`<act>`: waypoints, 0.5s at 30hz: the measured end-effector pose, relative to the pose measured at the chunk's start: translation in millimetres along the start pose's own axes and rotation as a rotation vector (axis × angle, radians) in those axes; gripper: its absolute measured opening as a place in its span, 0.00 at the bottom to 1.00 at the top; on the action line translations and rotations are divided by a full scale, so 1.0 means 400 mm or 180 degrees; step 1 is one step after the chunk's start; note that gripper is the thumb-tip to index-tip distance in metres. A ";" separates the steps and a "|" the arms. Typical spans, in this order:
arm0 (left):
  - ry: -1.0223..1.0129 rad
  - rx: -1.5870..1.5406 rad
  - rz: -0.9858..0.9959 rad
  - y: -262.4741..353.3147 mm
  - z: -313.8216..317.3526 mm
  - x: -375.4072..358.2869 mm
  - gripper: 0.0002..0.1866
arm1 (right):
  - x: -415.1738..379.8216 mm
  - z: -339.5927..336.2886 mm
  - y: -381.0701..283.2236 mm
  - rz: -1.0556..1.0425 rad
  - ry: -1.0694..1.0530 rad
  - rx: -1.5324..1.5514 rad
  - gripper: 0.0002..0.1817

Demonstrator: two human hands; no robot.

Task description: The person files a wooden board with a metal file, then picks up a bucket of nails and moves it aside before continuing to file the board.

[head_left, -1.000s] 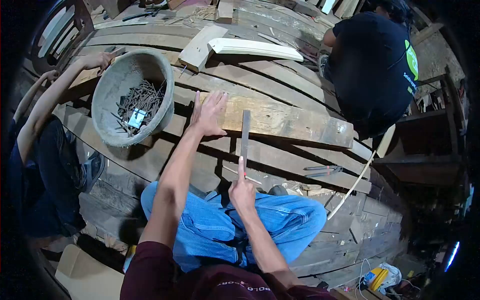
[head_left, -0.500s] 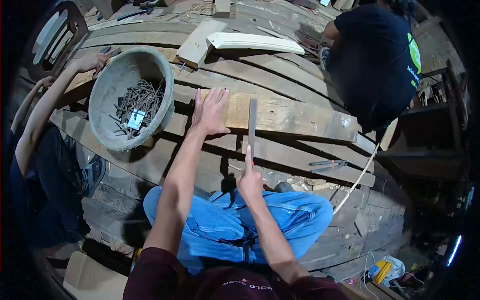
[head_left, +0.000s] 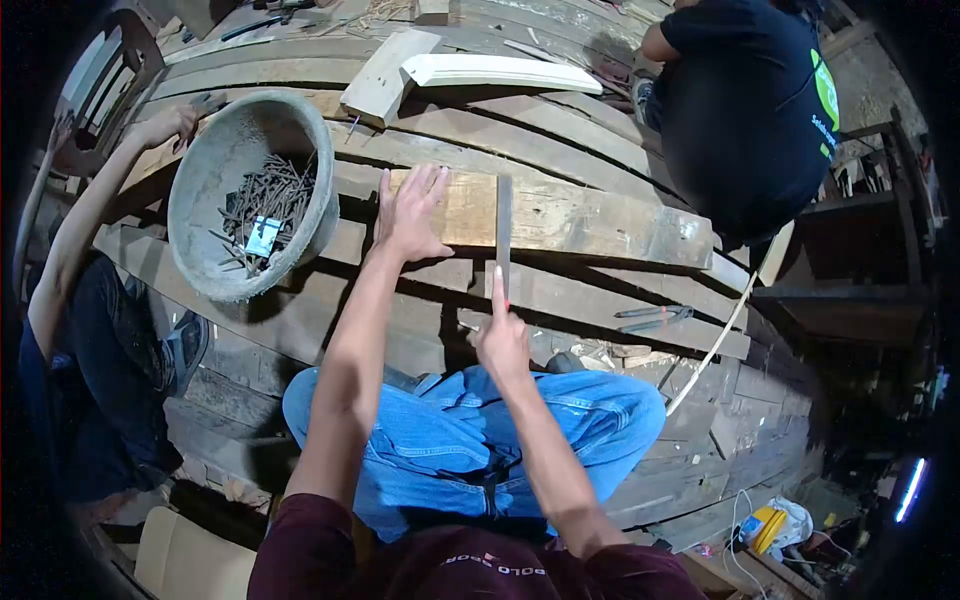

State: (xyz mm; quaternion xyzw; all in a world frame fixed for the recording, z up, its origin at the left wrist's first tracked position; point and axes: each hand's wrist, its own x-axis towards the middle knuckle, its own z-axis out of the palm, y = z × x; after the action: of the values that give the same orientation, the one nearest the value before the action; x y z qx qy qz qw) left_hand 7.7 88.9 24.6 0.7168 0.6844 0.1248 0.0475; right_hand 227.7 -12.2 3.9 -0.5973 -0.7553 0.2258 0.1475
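Note:
My left hand [head_left: 410, 215] lies with its fingers spread on the left end of a thick wooden beam [head_left: 590, 225]. My right hand [head_left: 502, 340] is wrapped round the handle of a long flat metal tool [head_left: 504, 225], the index finger stretched along it. The tool's blade points away from me and lies across the beam, to the right of my left hand. Most of the handle is hidden in my fist.
A grey bucket [head_left: 250, 195] with nails stands at the left. Pincers [head_left: 655, 318] lie at the right. Behind are a wood block [head_left: 390, 78] and a pale moulded strip [head_left: 500, 72]. One person sits at the back right [head_left: 745, 120]; another person's arm [head_left: 85, 220] reaches in at the left.
The whole view has shifted slightly. The hand of the person at the left has moved a little. My hands keep about the same places on the beam and the tool.

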 end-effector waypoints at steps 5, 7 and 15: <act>0.0005 -0.0065 0.0038 -0.006 0.005 0.004 0.69 | 0.117 -0.036 0.002 0.0074 0.0002 0.0085 0.45; 0.0077 -0.0126 0.0058 -0.010 0.006 0.000 0.69 | 0.046 -0.033 0.015 -0.0001 0.0013 0.0110 0.47; 0.0154 -0.0080 0.0051 -0.003 0.012 -0.001 0.69 | 0.115 -0.027 0.032 0.0024 0.0088 0.0096 0.45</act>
State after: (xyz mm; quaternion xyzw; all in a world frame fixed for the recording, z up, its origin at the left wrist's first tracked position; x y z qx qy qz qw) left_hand 7.8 88.9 19.7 0.7184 0.6779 0.1511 0.0389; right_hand 232.4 36.5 4.3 -0.6009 -0.7475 0.2295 0.1661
